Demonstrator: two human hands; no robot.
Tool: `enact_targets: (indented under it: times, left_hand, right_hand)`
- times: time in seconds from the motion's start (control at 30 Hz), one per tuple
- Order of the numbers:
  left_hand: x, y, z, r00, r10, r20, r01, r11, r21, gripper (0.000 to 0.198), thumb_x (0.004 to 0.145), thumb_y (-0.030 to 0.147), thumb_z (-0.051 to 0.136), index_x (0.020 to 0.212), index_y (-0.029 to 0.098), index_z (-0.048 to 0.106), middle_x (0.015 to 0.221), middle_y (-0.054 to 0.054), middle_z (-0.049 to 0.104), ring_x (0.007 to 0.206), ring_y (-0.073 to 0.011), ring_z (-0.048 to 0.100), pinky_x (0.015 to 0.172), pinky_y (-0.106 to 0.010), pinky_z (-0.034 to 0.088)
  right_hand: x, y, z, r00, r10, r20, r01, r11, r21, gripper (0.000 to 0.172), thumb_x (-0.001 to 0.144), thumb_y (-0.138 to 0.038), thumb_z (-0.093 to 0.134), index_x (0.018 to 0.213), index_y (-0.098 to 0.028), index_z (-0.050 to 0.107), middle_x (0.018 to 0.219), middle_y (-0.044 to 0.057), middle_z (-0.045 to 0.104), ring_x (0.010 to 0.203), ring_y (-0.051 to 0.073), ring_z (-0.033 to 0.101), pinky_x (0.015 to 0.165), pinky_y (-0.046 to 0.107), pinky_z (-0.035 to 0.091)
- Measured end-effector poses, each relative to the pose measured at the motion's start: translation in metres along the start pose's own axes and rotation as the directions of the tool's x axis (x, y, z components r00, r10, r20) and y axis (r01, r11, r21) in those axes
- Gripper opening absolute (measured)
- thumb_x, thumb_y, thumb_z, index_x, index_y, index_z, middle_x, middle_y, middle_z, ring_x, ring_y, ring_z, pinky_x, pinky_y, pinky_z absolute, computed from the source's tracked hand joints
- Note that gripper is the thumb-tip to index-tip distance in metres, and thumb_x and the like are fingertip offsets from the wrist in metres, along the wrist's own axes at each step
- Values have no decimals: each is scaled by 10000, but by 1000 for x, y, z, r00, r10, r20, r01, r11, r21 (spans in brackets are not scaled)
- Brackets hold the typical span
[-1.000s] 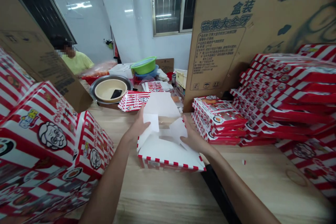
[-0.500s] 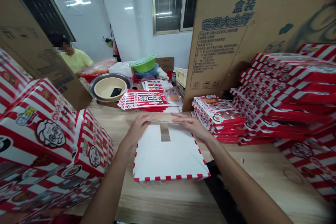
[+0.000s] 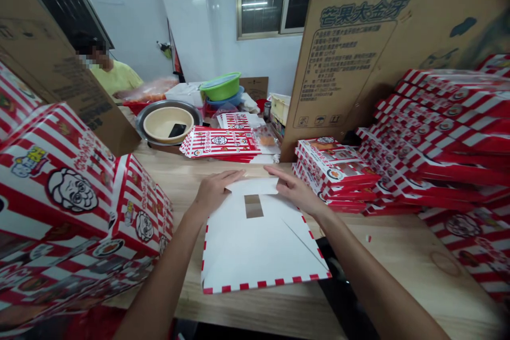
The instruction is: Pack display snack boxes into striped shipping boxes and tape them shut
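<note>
A flattened white paperboard box (image 3: 258, 244) with a red-and-white checked edge lies on the wooden table (image 3: 402, 260), white side up. A small brown rectangular patch (image 3: 254, 206) shows through near its far end. My left hand (image 3: 215, 191) rests palm-down on the far left of the box, beside a folded white flap (image 3: 253, 186). My right hand (image 3: 292, 191) lies flat on the far right of the box, its fingers reaching toward that flap. Neither hand grips anything. The box's underside is hidden.
Tall stacks of red-and-white striped boxes (image 3: 59, 191) stand at left, with more (image 3: 430, 138) at right. Large cardboard sheets (image 3: 358, 48) rise behind them. Further back are flat striped boxes (image 3: 219, 143), a beige basin (image 3: 167, 122) holding a phone, and a co-worker in a yellow shirt (image 3: 117, 77).
The box, earlier standing partly open with raised flaps, now lies pressed flat. It has slid toward me, and my hands have moved onto its far edge.
</note>
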State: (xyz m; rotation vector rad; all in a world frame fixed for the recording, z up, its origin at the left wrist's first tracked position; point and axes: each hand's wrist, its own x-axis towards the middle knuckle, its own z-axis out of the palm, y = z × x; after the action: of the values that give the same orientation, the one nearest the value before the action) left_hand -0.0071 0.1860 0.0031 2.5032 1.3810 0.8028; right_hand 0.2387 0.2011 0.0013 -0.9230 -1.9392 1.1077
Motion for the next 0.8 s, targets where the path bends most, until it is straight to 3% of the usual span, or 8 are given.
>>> enact_targets:
  times: [0.1,0.2,0.3,0.4,0.47,0.57,0.67,0.8]
  left_hand:
    - [-3,0,2,999,-8,46,9,1000,-23,649,644,-52,368,1193,256,525,1232,4,551,1108,-138,511,968,-312,368]
    - [-9,0,-6,979,-15,201,22,999,-33,620,706,10,397,1274,257,434,1321,-12,464,1218,-171,393,1053,-396,231]
    - [-16,1,-24,902,5,432,30,997,-75,644,749,228,548,1345,275,308,1431,-16,290,1339,-231,150,1083,-467,55]
    - [-20,4,-32,813,4,582,57,995,-86,653,779,404,537,1360,298,259,1468,-8,177,1359,-231,34,1081,-453,50]
    - [-22,10,-24,823,-118,556,127,992,22,633,817,429,476,1374,252,232,1471,-61,153,1355,-233,83,1073,-434,102]
    - [-24,21,-6,861,-301,410,215,946,243,735,778,411,547,1387,201,194,1462,-138,145,1337,-296,141,1047,-465,137]
    - [-27,23,2,884,-277,378,179,945,273,804,734,480,578,1386,207,196,1457,-137,166,1330,-319,149,1044,-475,125]
    - [-33,21,-4,894,-174,413,108,978,178,640,834,538,383,1365,205,259,1446,-97,228,1335,-225,182,1072,-405,118]
  right_hand:
    - [-3,-1,1,999,17,-35,-15,998,54,446,800,-519,509,1142,-243,583,1361,37,407,1271,213,319,1051,363,228]
    - [-5,-2,1,997,62,43,-59,996,-70,504,777,-400,567,1249,-246,480,1348,34,421,1234,210,373,1031,377,278]
    - [-6,-1,4,993,35,109,-2,955,-296,592,733,-309,615,1289,-231,427,1313,54,455,1213,210,393,1031,393,281]
    - [-5,-2,13,987,50,152,24,890,-455,531,732,-311,632,1238,-233,489,1339,79,417,1253,228,336,1034,412,270]
    - [-4,-5,19,982,101,159,7,824,-566,536,745,-288,627,1255,-234,471,1367,96,377,1275,249,295,1027,443,269]
    - [-4,-8,27,980,137,147,-11,769,-639,632,733,-175,620,1319,-220,388,1392,115,337,1296,281,240,1029,489,235]
    - [-6,-7,26,973,138,183,8,778,-629,699,717,-256,659,1341,-203,350,1416,116,292,1311,292,199,1042,496,204]
    - [-14,-1,17,969,38,243,94,856,-508,616,784,-479,553,1318,-219,390,1399,89,334,1303,230,249,1054,426,231]
